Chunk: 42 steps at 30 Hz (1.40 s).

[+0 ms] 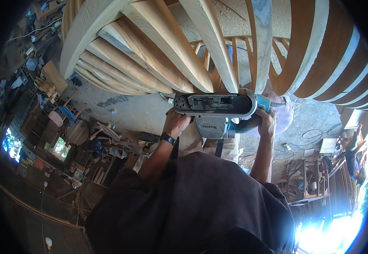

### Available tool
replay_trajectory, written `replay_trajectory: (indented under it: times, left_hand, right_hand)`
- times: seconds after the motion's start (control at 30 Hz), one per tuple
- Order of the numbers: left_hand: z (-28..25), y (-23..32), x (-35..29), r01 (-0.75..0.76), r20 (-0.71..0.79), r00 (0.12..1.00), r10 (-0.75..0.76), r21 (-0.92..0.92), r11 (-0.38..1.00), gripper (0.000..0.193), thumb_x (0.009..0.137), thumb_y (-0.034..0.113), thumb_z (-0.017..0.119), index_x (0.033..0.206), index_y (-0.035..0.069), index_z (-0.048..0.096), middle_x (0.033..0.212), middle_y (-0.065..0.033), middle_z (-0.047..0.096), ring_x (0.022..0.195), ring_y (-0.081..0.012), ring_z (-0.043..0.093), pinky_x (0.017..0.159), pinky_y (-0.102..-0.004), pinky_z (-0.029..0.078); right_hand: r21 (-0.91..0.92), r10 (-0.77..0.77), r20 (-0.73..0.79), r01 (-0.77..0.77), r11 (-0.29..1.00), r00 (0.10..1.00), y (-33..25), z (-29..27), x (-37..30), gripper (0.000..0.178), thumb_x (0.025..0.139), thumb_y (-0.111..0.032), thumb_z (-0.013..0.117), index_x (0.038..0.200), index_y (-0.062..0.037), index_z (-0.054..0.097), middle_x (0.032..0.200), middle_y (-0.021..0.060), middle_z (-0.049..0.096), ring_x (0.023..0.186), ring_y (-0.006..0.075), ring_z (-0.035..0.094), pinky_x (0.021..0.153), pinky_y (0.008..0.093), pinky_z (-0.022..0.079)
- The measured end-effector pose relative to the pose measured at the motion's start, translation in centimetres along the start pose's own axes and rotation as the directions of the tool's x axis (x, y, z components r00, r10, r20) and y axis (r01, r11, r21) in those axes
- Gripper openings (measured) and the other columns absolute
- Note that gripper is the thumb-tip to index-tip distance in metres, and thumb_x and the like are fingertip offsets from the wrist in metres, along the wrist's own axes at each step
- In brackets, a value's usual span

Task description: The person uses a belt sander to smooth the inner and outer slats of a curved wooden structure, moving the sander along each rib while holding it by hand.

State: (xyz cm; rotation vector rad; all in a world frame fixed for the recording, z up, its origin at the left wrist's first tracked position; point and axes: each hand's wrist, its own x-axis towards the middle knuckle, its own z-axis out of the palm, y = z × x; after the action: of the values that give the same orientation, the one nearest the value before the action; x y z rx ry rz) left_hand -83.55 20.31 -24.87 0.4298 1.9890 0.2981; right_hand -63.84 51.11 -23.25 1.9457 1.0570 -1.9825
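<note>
Clamped on the sander (pixel 218 104), both my hands hold it at the centre of my view, its long dark side facing me. My left hand (pixel 178 122) grips its 8 o'clock end, the fingers partly hidden by the grey body; a dark watch (pixel 167 137) circles that wrist. My right hand (pixel 267 120) closes around the handle (pixel 248 125) at 4 o'clock. Pale wooden slats (pixel 167 42) fan out from 10 to 1 o'clock, several ends meeting the sander's upper edge in view; I cannot tell whether they touch. Another person (pixel 98 146) is at 8 o'clock, well apart. My dark shirt (pixel 192 199) fills 6 o'clock.
</note>
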Motion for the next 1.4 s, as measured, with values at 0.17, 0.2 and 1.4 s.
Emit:
replay_trajectory:
  times: [0.17, 0.2, 1.4]
  left_hand:
    - [-2.1, 3.0, -0.9, 0.223, 0.05, 0.972, -0.232, -0.526, 0.821, 0.036, 0.098, 0.026, 0.051, 0.118, -0.002, 0.063, 0.107, -0.0087, 0.07, 0.089, -0.0205, 0.063, 0.08, -0.036, 0.05]
    - [-3.1, 4.0, -1.1, 0.231, 0.056, 0.968, -0.245, -0.589, 0.775, 0.041, 0.1, 0.03, 0.05, 0.121, -0.003, 0.062, 0.105, -0.0064, 0.069, 0.088, -0.0148, 0.06, 0.079, -0.033, 0.049]
    - [-6.1, 6.2, -1.6, 0.371, 0.313, 0.925, -0.217, -0.616, 0.695, 0.04, 0.103, 0.021, 0.047, 0.138, 0.001, 0.052, 0.135, -0.0071, 0.057, 0.119, -0.0138, 0.052, 0.104, -0.0315, 0.041]
  right_hand:
    - [0.169, 0.046, 0.029, -0.05, 0.984, 0.999, -0.7, 0.5, -1.8, 0.023, 0.086, -0.016, 0.066, 0.096, 0.0039, 0.065, 0.074, 0.0105, 0.066, 0.065, 0.0182, 0.065, 0.063, 0.03, 0.052]
    - [0.172, 0.037, 0.05, -0.045, 0.984, 0.998, -1.9, 0.9, -2.6, 0.023, 0.086, -0.016, 0.065, 0.096, 0.0041, 0.065, 0.074, 0.0107, 0.066, 0.065, 0.0183, 0.065, 0.063, 0.0298, 0.053]
    - [0.34, 0.094, 0.01, -0.091, 0.936, 0.996, -0.3, 2.1, -1.8, 0.016, 0.079, -0.012, 0.058, 0.084, 0.0017, 0.064, 0.076, 0.0087, 0.063, 0.066, 0.0172, 0.06, 0.064, 0.0283, 0.048]
